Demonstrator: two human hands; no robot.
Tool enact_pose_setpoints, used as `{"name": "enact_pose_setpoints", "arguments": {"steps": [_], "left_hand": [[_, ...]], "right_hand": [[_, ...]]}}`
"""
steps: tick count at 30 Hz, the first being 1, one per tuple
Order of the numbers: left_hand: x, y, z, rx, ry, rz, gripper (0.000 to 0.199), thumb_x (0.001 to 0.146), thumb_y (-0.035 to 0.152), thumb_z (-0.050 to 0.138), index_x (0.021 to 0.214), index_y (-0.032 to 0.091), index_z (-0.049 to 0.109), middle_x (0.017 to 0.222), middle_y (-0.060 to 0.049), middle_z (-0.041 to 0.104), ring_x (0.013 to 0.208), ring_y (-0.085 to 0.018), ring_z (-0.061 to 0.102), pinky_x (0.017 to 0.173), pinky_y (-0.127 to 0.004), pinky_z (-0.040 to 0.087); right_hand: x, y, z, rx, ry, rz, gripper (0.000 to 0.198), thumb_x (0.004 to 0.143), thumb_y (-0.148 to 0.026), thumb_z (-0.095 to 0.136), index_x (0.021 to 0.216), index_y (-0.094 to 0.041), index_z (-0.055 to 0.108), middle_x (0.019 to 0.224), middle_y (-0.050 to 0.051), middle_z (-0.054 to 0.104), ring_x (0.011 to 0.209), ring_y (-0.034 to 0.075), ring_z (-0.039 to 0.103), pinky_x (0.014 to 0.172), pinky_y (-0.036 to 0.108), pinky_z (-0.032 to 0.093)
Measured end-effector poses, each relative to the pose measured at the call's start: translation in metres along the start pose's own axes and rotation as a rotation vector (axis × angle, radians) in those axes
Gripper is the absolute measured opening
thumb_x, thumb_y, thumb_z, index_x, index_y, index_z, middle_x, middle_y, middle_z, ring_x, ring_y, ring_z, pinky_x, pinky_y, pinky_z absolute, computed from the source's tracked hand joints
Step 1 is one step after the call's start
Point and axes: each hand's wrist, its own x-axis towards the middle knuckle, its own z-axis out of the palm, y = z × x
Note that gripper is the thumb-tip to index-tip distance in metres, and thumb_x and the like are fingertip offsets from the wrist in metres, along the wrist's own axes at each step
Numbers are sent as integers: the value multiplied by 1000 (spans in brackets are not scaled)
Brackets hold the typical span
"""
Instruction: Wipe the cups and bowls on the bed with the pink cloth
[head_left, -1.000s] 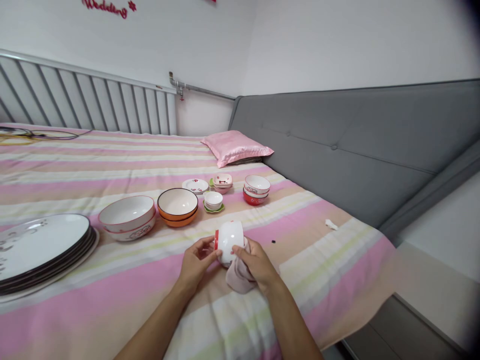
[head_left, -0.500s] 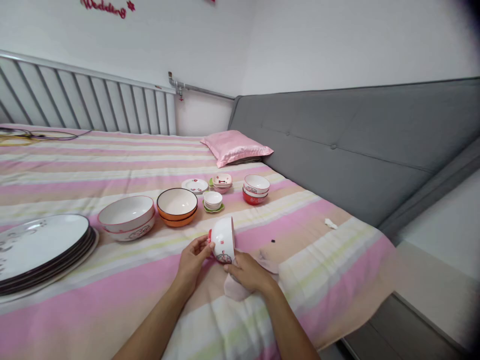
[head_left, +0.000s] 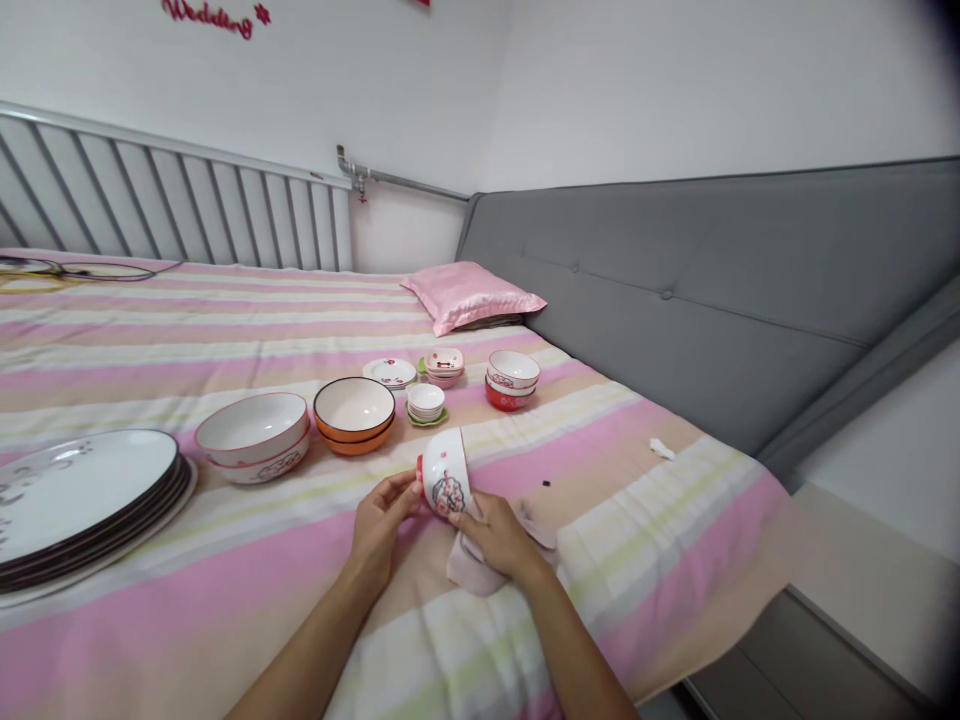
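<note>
2 hands (head_left: 376, 524) w/ 1 bowl (head_left: 446, 474)

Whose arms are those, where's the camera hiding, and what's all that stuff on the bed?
There's no robot here: they belong to a person, who wears the camera on their head, looking forward and down. The left hand holds a white bowl by its red base, tipped sideways. The right hand holds a pale pink cloth at its rim. On the striped bedspread sit stacked plates, orange bowls and red-and-white bowls.
</note>
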Motion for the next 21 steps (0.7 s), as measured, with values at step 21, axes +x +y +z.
{"name": "enact_pose_setpoints", "arguments": {"steps": [21], "left_hand": [[3,-5,-1,192,-2,77,68,64,42,76,123,14,57,116,-13,64,89,-21,60,76,-35,51]], "right_hand": [[-8,-11,-8,9,-247,72,44,81,-30,59,124,-23,53,112,4,67,102,25,60,89,36,43]]}}
